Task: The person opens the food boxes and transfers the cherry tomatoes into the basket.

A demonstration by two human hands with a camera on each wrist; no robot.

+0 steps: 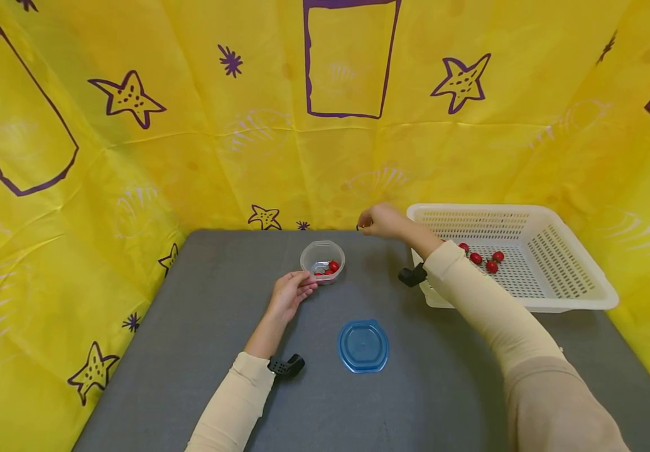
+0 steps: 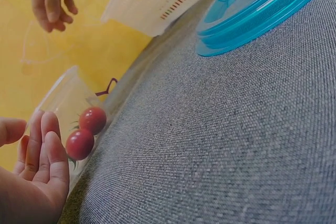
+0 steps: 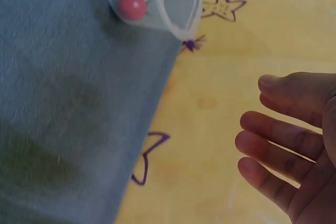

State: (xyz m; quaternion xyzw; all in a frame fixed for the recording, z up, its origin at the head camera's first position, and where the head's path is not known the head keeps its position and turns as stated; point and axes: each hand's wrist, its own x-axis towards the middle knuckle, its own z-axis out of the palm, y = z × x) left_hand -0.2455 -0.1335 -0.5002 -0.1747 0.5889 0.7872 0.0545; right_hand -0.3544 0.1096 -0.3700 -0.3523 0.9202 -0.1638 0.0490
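Observation:
A small clear plastic container stands toward the back of the table, with a few cherry tomatoes inside. My left hand is at the container's near left side, its fingers extended alongside the wall and the thumb apart from them. Two red tomatoes show through the wall in the left wrist view. Raised in the air between the container and the basket is my right hand. Its fingers are loosely bent with nothing between them in the right wrist view. Nearer me lies a round blue lid, flat on the table.
A white perforated plastic basket sits at the right back, holding several cherry tomatoes on its left side; my right forearm passes over its left front part. The table is covered in grey cloth. A yellow patterned curtain hangs behind and at both sides.

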